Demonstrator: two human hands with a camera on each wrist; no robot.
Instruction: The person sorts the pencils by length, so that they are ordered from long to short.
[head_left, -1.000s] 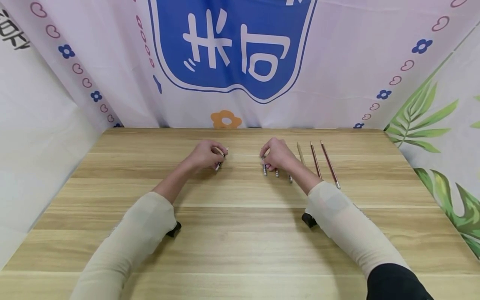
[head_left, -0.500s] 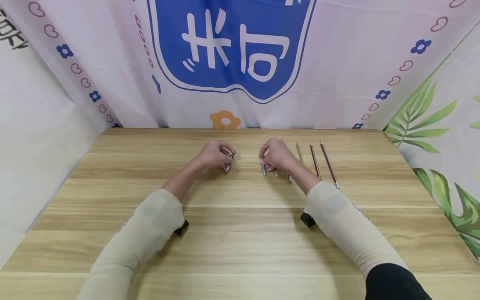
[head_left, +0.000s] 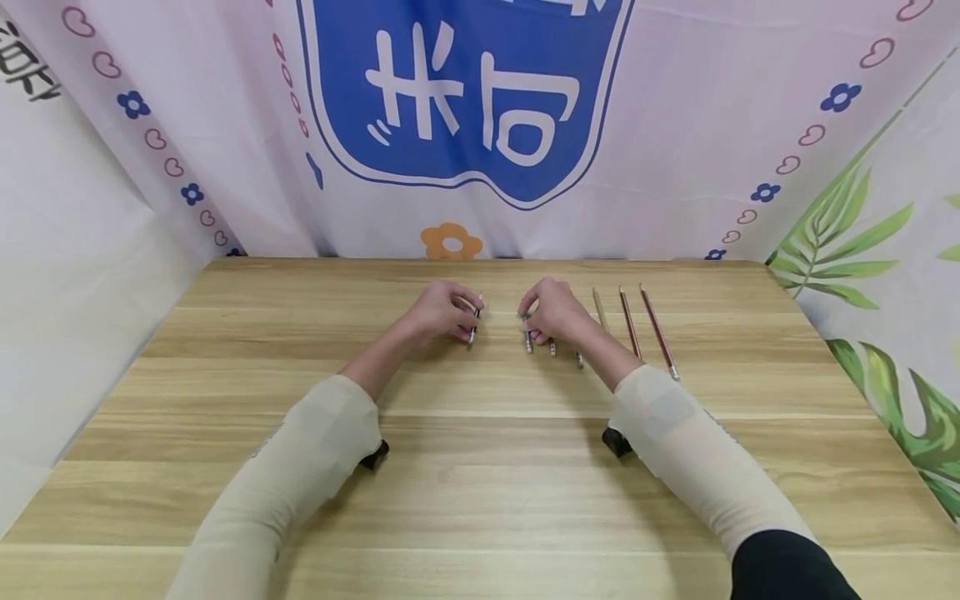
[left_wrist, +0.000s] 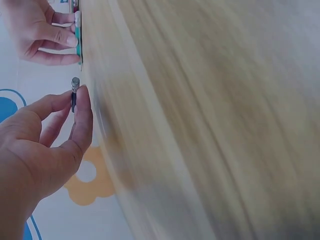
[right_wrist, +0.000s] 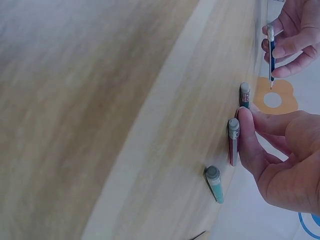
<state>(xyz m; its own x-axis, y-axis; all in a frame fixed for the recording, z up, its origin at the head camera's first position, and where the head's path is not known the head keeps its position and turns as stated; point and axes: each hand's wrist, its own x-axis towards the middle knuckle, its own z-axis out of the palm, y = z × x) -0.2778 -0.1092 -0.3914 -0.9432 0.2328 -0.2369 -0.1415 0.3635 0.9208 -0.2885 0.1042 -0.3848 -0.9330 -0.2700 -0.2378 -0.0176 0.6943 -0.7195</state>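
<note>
My left hand (head_left: 441, 310) pinches a dark blue pencil (head_left: 473, 335) between thumb and fingers, its eraser end toward me. In the right wrist view this pencil (right_wrist: 271, 52) points its sharpened tip toward the right hand. My right hand (head_left: 553, 308) has its thumb and fingers on a green pencil (left_wrist: 78, 40) at the left end of a row. Close beside that hand lie a red pencil (right_wrist: 233, 142) and a teal pencil (right_wrist: 215, 186), eraser ends showing. The hand hides much of them in the head view.
Farther right on the wooden table (head_left: 450, 500) lie a tan pencil (head_left: 600, 307) and two dark red pencils (head_left: 630, 321), partly behind the right forearm. A printed cloth (head_left: 675, 125) hangs along the table's back edge. Black wrist mounts sit under both sleeves.
My left hand has moved right with the dark blue pencil, closer to the row, and the pencil stands straighter to the row. My right hand has stayed in place.
</note>
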